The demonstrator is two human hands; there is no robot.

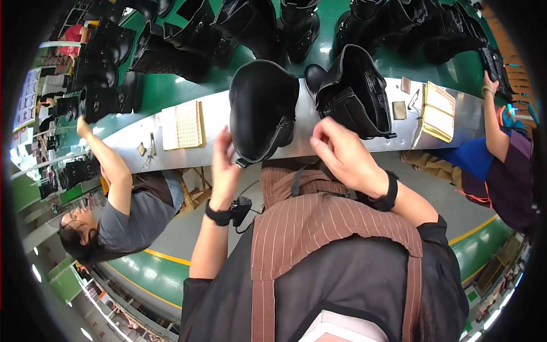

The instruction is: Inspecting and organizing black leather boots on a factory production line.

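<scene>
Now black boot between hands, left hand touching.

Pale yellow gridded sheet lying flat on the metal ledge, left of centre. Cream printed booklet at the ledge's right end, two small tan tags just beside it. White posted charts at far left.

Two boots side by side on the ledge, apparently.
</scene>
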